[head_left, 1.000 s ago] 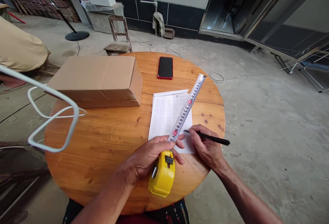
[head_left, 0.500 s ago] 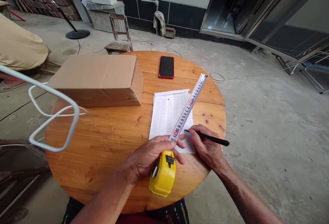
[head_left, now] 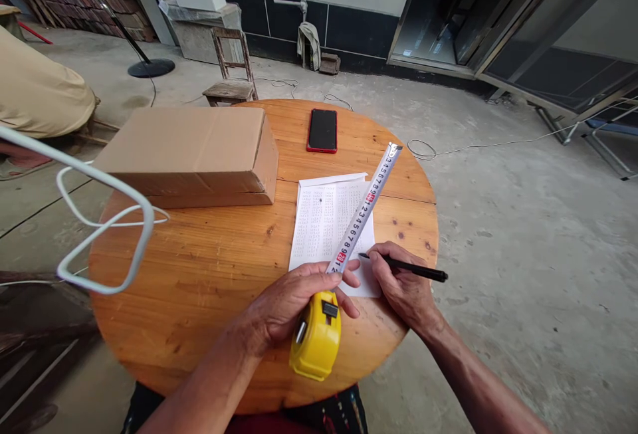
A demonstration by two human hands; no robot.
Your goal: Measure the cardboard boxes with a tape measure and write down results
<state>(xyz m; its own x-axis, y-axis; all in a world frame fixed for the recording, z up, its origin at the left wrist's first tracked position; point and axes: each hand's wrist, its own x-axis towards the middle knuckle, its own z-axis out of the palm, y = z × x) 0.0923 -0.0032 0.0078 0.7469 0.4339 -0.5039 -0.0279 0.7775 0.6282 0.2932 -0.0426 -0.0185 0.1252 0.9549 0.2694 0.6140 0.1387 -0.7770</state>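
Note:
A yellow tape measure (head_left: 318, 344) is gripped by my left hand (head_left: 294, 301), thumb across the base of its pulled-out blade. The silver blade (head_left: 359, 216) slants up and to the right over a white sheet of paper (head_left: 319, 221), its hooked end beyond the sheet's upper right corner. Between the thumb and fingers of my right hand (head_left: 403, 284) is a black pen (head_left: 416, 269). Its tip points left at the blank lower part of the paper, close to the blade; I cannot tell whether it touches. Rows of small printed text cover the upper part of the sheet.
On the round wooden table (head_left: 199, 308) lie a closed cardboard box (head_left: 189, 155) at left and a red-edged phone (head_left: 322, 131) at the back. A bent white metal rod (head_left: 144, 221) juts in from the left. Behind the table stands a small wooden chair (head_left: 232, 82).
Almost nothing differs. The pen in my right hand has shifted very slightly to the right; a small dark speck over the paper has moved left and down. My left hand keeps its place.

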